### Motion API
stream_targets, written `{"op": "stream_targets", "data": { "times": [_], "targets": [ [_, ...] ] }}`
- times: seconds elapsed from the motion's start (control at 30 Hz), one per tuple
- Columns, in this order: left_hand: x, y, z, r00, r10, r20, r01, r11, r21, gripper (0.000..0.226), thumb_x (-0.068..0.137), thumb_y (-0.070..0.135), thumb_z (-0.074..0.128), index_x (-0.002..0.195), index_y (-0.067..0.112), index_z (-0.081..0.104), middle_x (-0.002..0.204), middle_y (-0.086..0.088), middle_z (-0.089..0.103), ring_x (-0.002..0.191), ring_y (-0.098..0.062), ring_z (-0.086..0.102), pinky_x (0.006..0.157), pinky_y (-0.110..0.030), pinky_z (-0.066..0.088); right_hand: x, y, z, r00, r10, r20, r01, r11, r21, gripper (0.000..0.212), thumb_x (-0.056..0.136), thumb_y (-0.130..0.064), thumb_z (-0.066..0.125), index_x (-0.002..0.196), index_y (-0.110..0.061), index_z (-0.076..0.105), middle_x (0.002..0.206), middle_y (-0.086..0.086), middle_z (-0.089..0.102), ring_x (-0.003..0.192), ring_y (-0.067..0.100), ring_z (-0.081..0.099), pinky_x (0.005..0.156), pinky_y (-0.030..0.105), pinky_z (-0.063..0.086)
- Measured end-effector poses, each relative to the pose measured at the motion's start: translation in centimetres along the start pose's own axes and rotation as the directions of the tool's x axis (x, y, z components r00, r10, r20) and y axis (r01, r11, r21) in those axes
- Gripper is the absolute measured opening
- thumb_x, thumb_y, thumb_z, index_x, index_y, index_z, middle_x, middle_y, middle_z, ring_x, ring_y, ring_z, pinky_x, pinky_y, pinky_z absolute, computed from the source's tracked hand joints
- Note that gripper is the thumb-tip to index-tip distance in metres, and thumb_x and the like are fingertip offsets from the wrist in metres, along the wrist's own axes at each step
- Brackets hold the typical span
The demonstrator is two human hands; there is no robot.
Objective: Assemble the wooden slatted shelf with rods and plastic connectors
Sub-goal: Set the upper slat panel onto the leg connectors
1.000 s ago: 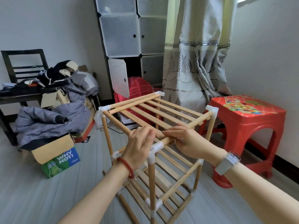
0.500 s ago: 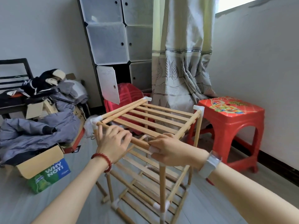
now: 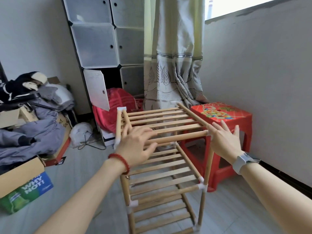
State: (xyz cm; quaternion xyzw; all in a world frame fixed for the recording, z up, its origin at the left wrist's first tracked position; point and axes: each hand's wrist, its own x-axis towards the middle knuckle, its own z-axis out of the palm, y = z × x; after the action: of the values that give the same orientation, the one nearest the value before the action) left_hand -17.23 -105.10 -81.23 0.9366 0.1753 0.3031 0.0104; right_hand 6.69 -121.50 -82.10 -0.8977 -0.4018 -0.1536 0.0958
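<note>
Head view shows the shelf (image 3: 162,149) standing upright on the floor (image 3: 81,174) beside a red stool (image 3: 224,115), all three slatted tiers joined by rods and white connectors, so assembly looks essentially complete. The left hand (image 3: 136,147) lies with relaxed, spread fingers over the top tier's near-left corner; the right hand (image 3: 222,141), fingers straight, rests at its near-right corner, perhaps pressing joints home.

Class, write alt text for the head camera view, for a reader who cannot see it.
A person's open left hand and open right hand rest on the top front corners of an upright three-tier wooden slatted shelf joined by white plastic connectors. A red plastic stool stands right of it, with a leaf-print curtain and cube cabinet behind.
</note>
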Motion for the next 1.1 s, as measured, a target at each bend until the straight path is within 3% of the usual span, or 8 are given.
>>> {"op": "stream_targets", "data": {
  "times": [0.1,0.23,0.33,0.4,0.57,0.67,0.97,1.1],
  "targets": [
    [-2.2,-4.3,-1.1,0.992,-0.115,-0.043,0.111,0.989,-0.093,0.085,0.067,0.086,0.033,0.127,0.030,0.054,0.139,0.008,0.043,0.134,-0.014,0.032,0.113,-0.048,0.013,-0.2,-2.4,0.3,0.986,-0.109,-0.127,0.125,0.984,0.126,0.045,0.092,-0.011,0.042,0.136,-0.013,0.046,0.143,0.005,0.044,0.140,0.025,0.028,0.112,0.059,0.010],
    [-5.2,-7.2,-1.0,0.915,-0.256,0.310,0.361,0.864,-0.351,0.094,0.042,0.097,0.047,0.124,0.056,0.028,0.149,0.019,0.012,0.139,-0.006,0.011,0.115,-0.039,0.018,-1.2,-8.6,0.0,0.916,-0.340,-0.212,0.399,0.822,0.407,0.036,0.096,-0.023,0.041,0.129,-0.015,0.054,0.119,0.004,0.061,0.112,0.025,0.056,0.099,0.045,0.040],
    [-5.0,-7.7,-0.5,0.895,-0.284,0.343,0.420,0.797,-0.434,0.094,0.039,0.094,0.055,0.121,0.057,0.029,0.146,0.012,0.020,0.137,-0.009,0.021,0.113,-0.042,0.028,-0.8,-14.1,-1.1,0.941,-0.335,-0.055,0.318,0.812,0.490,0.044,0.097,-0.044,0.036,0.134,-0.022,0.047,0.117,0.000,0.062,0.106,0.022,0.058,0.082,0.036,0.046],
    [-4.2,-7.9,-0.8,0.888,-0.304,0.344,0.437,0.790,-0.430,0.103,0.034,0.096,0.052,0.124,0.051,0.030,0.136,0.008,0.028,0.126,-0.009,0.030,0.105,-0.031,0.035,0.4,-17.2,-1.5,0.953,-0.291,0.080,0.219,0.849,0.481,0.050,0.094,-0.054,0.035,0.131,-0.021,0.044,0.111,0.002,0.064,0.100,0.024,0.060,0.073,0.034,0.043],
    [-3.2,-9.6,-0.5,0.888,-0.294,0.354,0.433,0.794,-0.426,0.103,0.033,0.097,0.051,0.120,0.046,0.031,0.128,0.004,0.037,0.115,-0.009,0.040,0.089,-0.023,0.036,1.6,-20.7,-1.2,0.951,-0.224,0.213,0.109,0.888,0.446,0.030,0.093,-0.040,0.042,0.105,-0.013,0.050,0.094,0.002,0.057,0.080,0.023,0.053,0.068,0.031,0.039],
    [-2.7,-10.2,-0.3,0.909,-0.293,0.297,0.392,0.845,-0.364,0.094,0.035,0.099,0.045,0.112,0.046,0.034,0.115,0.015,0.040,0.111,-0.008,0.043,0.088,-0.022,0.034,1.6,-20.8,-0.6,0.971,-0.220,0.090,0.170,0.908,0.384,0.024,0.093,-0.031,0.042,0.092,-0.013,0.057,0.085,0.000,0.057,0.075,0.023,0.057,0.065,0.030,0.040],
    [-3.9,-7.5,-0.2,0.931,-0.281,0.231,0.327,0.925,-0.194,0.104,0.045,0.102,0.024,0.125,0.036,0.037,0.111,0.011,0.038,0.102,-0.010,0.048,0.088,-0.029,0.044,1.0,-17.0,0.3,0.886,-0.428,-0.179,0.463,0.784,0.413,0.028,0.098,-0.030,0.037,0.109,-0.019,0.061,0.092,-0.002,0.066,0.081,0.023,0.062,0.065,0.037,0.050],
    [-4.5,-3.4,-0.7,0.955,-0.178,0.237,0.222,0.959,-0.177,0.097,0.053,0.099,0.024,0.126,0.038,0.041,0.106,0.013,0.041,0.101,-0.005,0.049,0.091,-0.028,0.045,0.6,-12.0,0.3,0.877,-0.378,-0.298,0.481,0.704,0.523,0.028,0.094,-0.027,0.050,0.116,-0.020,0.066,0.095,-0.005,0.067,0.086,0.017,0.063,0.071,0.039,0.053]
  ]
}}
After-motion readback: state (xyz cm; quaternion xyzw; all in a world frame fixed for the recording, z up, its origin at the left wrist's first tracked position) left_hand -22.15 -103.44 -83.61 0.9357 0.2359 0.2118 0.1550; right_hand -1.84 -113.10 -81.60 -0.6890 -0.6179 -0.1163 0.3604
